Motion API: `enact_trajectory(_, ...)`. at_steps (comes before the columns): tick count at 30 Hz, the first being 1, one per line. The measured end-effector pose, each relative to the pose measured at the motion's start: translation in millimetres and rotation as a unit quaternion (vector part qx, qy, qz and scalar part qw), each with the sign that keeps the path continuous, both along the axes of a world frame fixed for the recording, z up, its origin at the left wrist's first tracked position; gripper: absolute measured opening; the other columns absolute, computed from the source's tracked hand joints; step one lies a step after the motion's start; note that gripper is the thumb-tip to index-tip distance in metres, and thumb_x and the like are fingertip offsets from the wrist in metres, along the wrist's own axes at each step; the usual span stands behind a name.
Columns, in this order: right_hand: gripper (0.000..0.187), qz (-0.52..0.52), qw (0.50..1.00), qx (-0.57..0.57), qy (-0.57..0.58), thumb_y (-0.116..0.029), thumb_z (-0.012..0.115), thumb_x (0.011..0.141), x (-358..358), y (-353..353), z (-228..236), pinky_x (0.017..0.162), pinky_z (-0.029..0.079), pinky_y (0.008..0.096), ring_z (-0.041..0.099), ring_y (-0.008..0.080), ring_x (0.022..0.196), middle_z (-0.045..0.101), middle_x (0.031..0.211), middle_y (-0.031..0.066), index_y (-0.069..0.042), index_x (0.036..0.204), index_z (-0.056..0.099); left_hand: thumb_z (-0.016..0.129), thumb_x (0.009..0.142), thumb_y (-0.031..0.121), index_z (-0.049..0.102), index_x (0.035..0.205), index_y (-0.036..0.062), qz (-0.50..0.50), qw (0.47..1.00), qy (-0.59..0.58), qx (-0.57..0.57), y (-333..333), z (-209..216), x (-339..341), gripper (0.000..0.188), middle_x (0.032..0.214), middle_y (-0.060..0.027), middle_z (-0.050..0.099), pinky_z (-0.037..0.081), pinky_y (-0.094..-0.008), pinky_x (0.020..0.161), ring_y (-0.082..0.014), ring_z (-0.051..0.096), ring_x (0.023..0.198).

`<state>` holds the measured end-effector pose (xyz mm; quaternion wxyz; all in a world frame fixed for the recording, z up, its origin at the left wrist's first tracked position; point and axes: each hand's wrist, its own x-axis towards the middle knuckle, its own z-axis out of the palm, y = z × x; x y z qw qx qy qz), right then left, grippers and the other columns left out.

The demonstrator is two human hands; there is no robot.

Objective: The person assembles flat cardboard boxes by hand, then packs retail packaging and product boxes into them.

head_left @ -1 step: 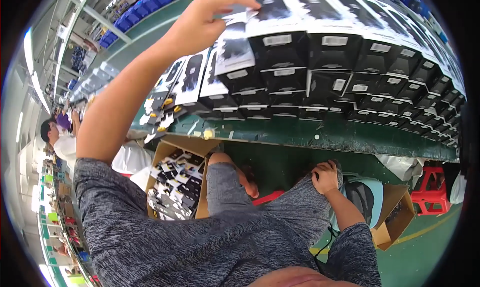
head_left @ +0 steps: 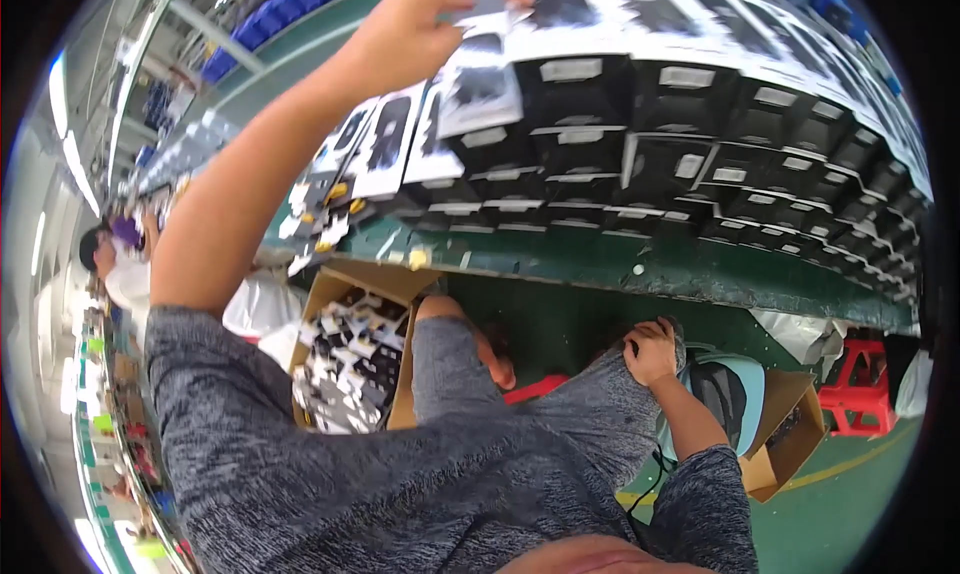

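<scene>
My left hand (head_left: 425,29) reaches over the stacked boxes at the top edge, its fingers stretched out and its thumb apart. The fingertips touch the near left edge of a black-and-white box (head_left: 560,4) with a dark phone-shaped picture on top. A small white tab shows by the fingertips; I cannot make out what it is. Below the hand, another white-topped box (head_left: 480,99) juts out from the stack. My right hand (head_left: 652,352) lies on my grey shorts at the knee, fingers slightly bent, holding nothing.
Stacked boxes (head_left: 680,104) line the green table (head_left: 600,266). Loose black, white and yellow pieces (head_left: 325,214) lie at its left. Below stands a carton of small pieces (head_left: 350,359). To the right are another carton (head_left: 790,434) and a red stool (head_left: 858,389). Another person (head_left: 125,264) is at left.
The boxes and my left hand appear slightly farther right and higher in the picture. My left hand stays at the same box; my right hand has not moved.
</scene>
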<state>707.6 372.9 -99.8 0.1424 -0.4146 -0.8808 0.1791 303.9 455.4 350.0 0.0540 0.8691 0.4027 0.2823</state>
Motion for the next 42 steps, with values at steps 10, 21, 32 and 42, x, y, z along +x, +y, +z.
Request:
enact_trajectory(10,0.012,0.006,1.0,0.016,-0.021,-0.017,0.061,0.085,-1,2,-3,0.115,0.032,0.0474,0.059,0.0254,0.116,0.071,0.101,0.0101,-0.01,0.086,0.071,0.075,0.077,0.012,0.064,0.124,-0.0011,0.348,0.924,0.001,-0.159,-12,-80,-280,0.049,0.109,-0.0126,0.069,0.05,-0.034,0.095,-0.022,0.064,0.104)
enact_trajectory(21,0.012,0.013,0.998,0.021,-0.05,-0.018,0.061,0.084,-10,-8,0,0.115,0.032,0.047,0.06,0.0252,0.114,0.071,0.1,0.0101,-0.01,0.084,0.07,0.075,0.052,0.087,0.053,0.131,-0.0182,0.605,0.731,0.036,-0.313,-113,-214,-358,0.134,0.131,-0.0327,0.059,0.047,-0.0398,0.104,-0.0374,0.059,0.125)
enact_trajectory(32,0.012,0.011,0.998,0.028,-0.054,-0.018,0.062,0.083,-17,-6,15,0.115,0.032,0.0474,0.059,0.0256,0.113,0.071,0.099,0.0097,-0.009,0.084,0.07,0.083,0.065,0.068,0.072,0.098,0.0015,0.663,0.7,0.0,-0.266,-111,-196,-378,0.075,0.097,-0.0117,0.073,0.058,-0.0364,0.075,-0.0244,0.072,0.085)
enact_trajectory(42,0.011,-0.001,0.999,0.028,-0.041,-0.017,0.063,0.082,-21,-10,9,0.115,0.032,0.047,0.06,0.0259,0.112,0.071,0.098,0.0099,-0.01,0.083,0.07,0.077,0.091,0.028,0.061,0.118,0.0037,0.536,0.745,-0.378,-0.123,-206,-146,-319,0.04,0.099,-0.0067,0.069,0.053,-0.0326,0.076,-0.0143,0.067,0.086)
